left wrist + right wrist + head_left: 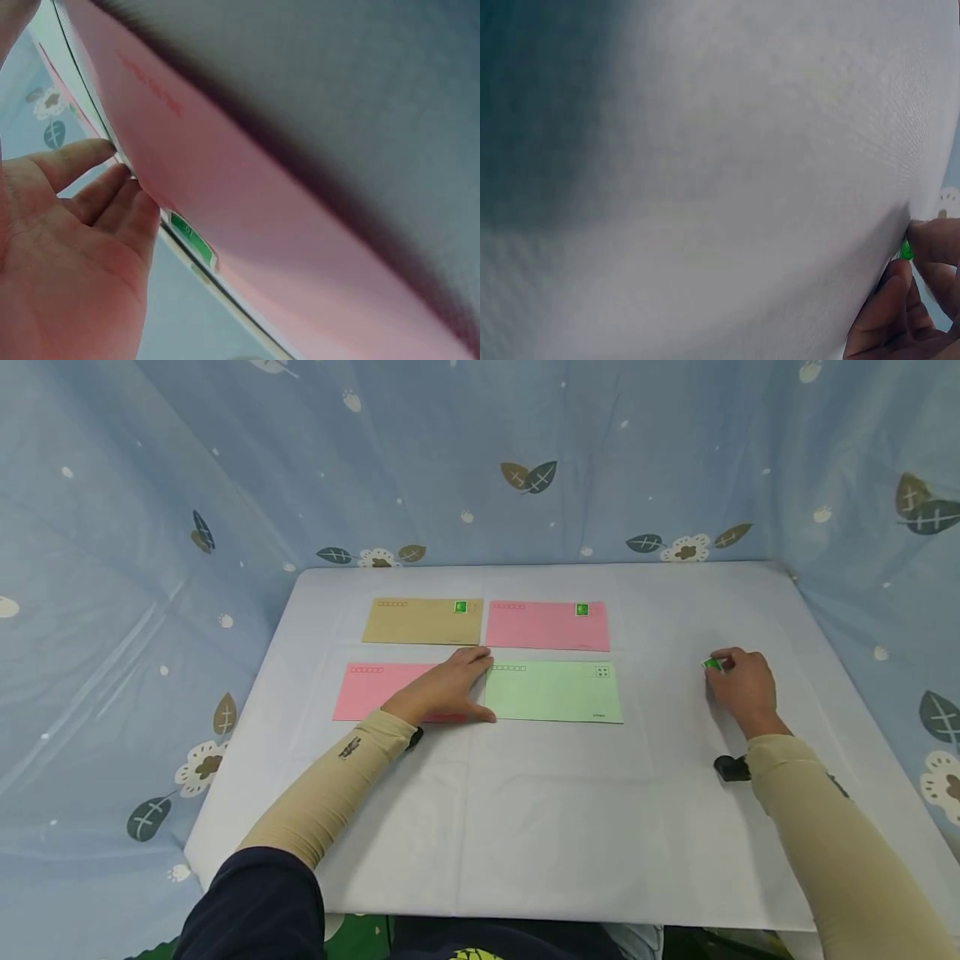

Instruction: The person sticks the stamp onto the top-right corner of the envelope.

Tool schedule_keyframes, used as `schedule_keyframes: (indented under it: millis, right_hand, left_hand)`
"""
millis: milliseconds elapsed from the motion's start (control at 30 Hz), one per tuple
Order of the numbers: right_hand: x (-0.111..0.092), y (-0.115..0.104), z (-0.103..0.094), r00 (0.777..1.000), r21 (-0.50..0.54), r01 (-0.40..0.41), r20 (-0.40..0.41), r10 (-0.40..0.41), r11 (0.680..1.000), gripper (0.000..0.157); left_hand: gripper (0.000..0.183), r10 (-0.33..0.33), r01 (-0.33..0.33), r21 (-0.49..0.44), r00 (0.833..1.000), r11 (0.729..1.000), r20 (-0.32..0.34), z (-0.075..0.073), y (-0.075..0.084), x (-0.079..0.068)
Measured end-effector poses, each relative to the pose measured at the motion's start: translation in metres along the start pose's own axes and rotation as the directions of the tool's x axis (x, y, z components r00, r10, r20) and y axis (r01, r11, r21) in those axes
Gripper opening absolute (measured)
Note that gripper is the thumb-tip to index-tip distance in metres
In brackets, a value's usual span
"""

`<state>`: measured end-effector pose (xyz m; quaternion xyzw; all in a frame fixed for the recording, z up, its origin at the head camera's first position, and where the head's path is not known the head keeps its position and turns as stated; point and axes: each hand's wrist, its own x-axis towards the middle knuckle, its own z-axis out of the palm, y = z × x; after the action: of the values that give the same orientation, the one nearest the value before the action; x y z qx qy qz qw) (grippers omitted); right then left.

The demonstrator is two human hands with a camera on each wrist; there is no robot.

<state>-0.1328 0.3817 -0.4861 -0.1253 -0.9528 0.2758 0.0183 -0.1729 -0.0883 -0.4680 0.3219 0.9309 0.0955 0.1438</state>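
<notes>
My left hand (448,683) rests with fairly straight fingers where a pink envelope (367,693) and a light green envelope (551,697) meet. The pink one is partly covered by that hand; a green stamp (192,238) shows on it in the left wrist view. A printed square box marks the green envelope's upper right corner, with no stamp on it. Well to the right, my right hand (746,692) pinches a small green stamp (711,665) between thumb and fingers, close above the table. In the right wrist view only a bit of this stamp (906,250) shows between the fingertips.
Behind lie a tan envelope (412,622) and another pink envelope (546,631), each with a green stamp at its upper right. A white cloth (555,827) covers the table. Blue patterned curtains (420,460) hang behind and at both sides.
</notes>
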Motion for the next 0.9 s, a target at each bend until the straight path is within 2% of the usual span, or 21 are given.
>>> schedule_keyframes:
  millis: [467, 900]
  right_hand:
    - [0.001, 0.0042, 0.0012, 0.999, 0.04, -0.023, -0.036, 0.025, 0.999, 0.042]
    - [-0.0011, 0.0058, -0.0014, 0.997, 0.069, -0.073, -0.023, 0.075, 0.995, 0.044]
  left_hand:
    - [0.116, -0.006, 0.006, 0.003, 1.0, 1.0, 0.006, 0.0001, 0.0001, 0.001]
    - [0.117, -0.015, 0.015, 0.003, 1.0, 1.0, 0.02, 0.0012, -0.0022, 0.0025]
